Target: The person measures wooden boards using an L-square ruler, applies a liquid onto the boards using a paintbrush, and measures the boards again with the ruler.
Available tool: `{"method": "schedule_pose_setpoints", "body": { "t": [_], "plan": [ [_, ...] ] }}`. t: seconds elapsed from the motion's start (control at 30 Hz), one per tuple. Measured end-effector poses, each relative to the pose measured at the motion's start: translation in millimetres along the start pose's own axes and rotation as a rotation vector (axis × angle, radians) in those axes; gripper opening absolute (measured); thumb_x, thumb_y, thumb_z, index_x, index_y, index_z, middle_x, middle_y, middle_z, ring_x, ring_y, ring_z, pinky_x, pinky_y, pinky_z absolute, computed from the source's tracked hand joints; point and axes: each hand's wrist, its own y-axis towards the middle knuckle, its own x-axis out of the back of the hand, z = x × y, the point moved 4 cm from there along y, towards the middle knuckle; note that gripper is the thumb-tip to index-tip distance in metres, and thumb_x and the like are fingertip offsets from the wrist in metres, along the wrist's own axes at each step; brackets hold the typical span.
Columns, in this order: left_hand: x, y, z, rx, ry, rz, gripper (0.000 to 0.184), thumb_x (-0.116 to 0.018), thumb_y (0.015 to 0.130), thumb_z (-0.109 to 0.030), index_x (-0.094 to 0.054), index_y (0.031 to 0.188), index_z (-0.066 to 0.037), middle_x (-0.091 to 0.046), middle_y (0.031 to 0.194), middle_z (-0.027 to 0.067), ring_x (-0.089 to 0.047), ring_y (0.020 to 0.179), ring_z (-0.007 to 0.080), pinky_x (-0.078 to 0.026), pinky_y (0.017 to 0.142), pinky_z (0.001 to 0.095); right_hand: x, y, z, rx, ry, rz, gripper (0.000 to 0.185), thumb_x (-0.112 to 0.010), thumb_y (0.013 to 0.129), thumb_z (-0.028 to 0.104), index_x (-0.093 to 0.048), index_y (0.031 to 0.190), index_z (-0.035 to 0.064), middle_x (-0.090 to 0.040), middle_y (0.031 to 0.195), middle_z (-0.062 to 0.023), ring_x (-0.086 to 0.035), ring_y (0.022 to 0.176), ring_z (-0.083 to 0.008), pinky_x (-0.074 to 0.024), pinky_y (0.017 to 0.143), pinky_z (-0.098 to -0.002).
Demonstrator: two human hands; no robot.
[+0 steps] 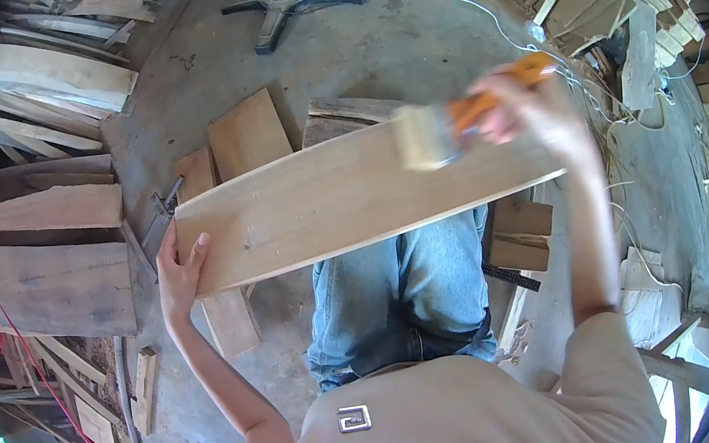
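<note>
A long, pale wooden board (306, 206) lies across above my knees, its right end tilted slightly upward in the view. My left hand (181, 266) grips the board's left end, with the thumb on top and the other fingers at the edge. My right hand (516, 106) is closed around the orange handle of a wide brush (426, 137). The pale bristles are over the right half of the board. Motion blurs the brush and my right hand, and whether the bristles touch the wood I cannot tell.
Stacked planks (36, 269) stand at the left, with a red cord (7, 319) running over them. Wood pieces (250, 136) lie beyond the board. A dark star-shaped stand base (285, 1) is at the top. Scrap wood and a white cable (494, 22) are at the right.
</note>
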Motion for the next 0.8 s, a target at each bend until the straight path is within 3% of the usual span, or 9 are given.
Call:
{"method": "schedule_pose_setpoints", "body": {
  "t": [0.13,0.2,0.27,0.3,0.43,0.57,0.67,0.73,0.8],
  "plan": [
    [3,4,-11,0.060,0.008,0.086,0.052,-0.064,0.075,-0.021,-0.042,0.115,0.003,-0.055,0.102,0.0100,-0.050,0.091,0.0135,-0.040,0.081,0.0257,131,-16,-36,-0.184,-0.314,-0.480,0.022,-0.057,0.073,0.028,-0.059,0.072,0.0057,-0.054,0.050,-0.0078,-0.049,0.035,-0.0107,-0.0360,0.030,-0.0208],
    [5,2,-9,0.040,0.038,0.070,0.054,-0.065,0.073,-0.020,-0.042,0.116,0.003,-0.055,0.102,0.0103,-0.050,0.092,0.0140,-0.040,0.081,0.0260,193,-12,-53,-0.328,-0.885,-0.596,0.026,-0.056,0.072,0.028,-0.059,0.076,0.0032,-0.055,0.051,-0.0098,-0.052,0.038,-0.0142,-0.0401,0.036,-0.0250],
    [8,2,-6,0.018,0.072,0.042,0.056,-0.067,0.072,-0.019,-0.042,0.116,0.003,-0.055,0.102,0.0106,-0.050,0.092,0.0145,-0.039,0.082,0.0264,176,-26,-27,-0.101,-1.491,-1.035,0.029,-0.055,0.072,0.030,-0.059,0.076,0.0016,-0.057,0.053,-0.0107,-0.056,0.045,-0.0170,-0.0441,0.044,-0.0278],
    [8,2,-3,-0.009,0.056,0.034,0.057,-0.068,0.071,-0.020,-0.041,0.116,0.003,-0.055,0.102,0.0108,-0.050,0.092,0.0146,-0.040,0.082,0.0264,166,-27,-14,-0.157,-1.416,-1.026,0.030,-0.051,0.074,0.031,-0.058,0.079,0.0022,-0.060,0.061,-0.0110,-0.062,0.060,-0.0209,-0.0470,0.058,-0.0289],
    [7,-2,-5,-0.051,0.040,0.034,0.061,-0.070,0.068,-0.019,-0.041,0.117,0.003,-0.055,0.103,0.0110,-0.050,0.093,0.0148,-0.040,0.082,0.0266,48,-7,47,0.208,-0.497,-0.529,0.032,-0.051,0.074,0.031,-0.056,0.060,0.0029,-0.055,0.052,-0.0081,-0.053,0.049,-0.0150,-0.0424,0.050,-0.0277],
    [4,-3,-8,-0.060,0.037,0.046,0.062,-0.071,0.067,-0.020,-0.041,0.116,0.003,-0.055,0.101,0.0102,-0.051,0.092,0.0144,-0.040,0.081,0.0264,-122,21,83,0.501,-0.189,0.110,0.028,-0.048,0.075,0.028,-0.058,0.065,0.0030,-0.058,0.058,-0.0128,-0.059,0.055,-0.0229,-0.0483,0.057,-0.0325],
    [6,-5,-7,-0.036,0.045,0.029,0.063,-0.073,0.065,-0.021,-0.042,0.114,0.004,-0.056,0.097,0.0088,-0.051,0.088,0.0133,-0.041,0.079,0.0257,-227,29,84,0.338,0.206,0.533,0.016,-0.051,0.078,0.013,-0.056,0.071,0.0002,-0.058,0.059,-0.0083,-0.058,0.051,-0.0131,-0.0495,0.048,-0.0238],
    [16,-6,13,0.323,0.424,0.022,0.063,-0.074,0.064,-0.022,-0.043,0.112,0.004,-0.057,0.093,0.0077,-0.051,0.086,0.0124,-0.041,0.077,0.0251,-264,25,78,0.221,0.398,0.603,0.016,-0.050,0.078,0.010,-0.056,0.071,-0.0028,-0.059,0.061,-0.0119,-0.058,0.050,-0.0137,-0.0493,0.043,-0.0238],
    [12,-8,10,0.193,0.287,0.012,0.064,-0.074,0.063,-0.022,-0.043,0.113,0.004,-0.057,0.094,0.0077,-0.051,0.086,0.0124,-0.041,0.077,0.0253,-277,33,55,0.052,0.519,0.587,0.015,-0.050,0.078,0.009,-0.057,0.072,-0.0034,-0.060,0.061,-0.0133,-0.058,0.048,-0.0145,-0.0497,0.043,-0.0246]
  ]
}}
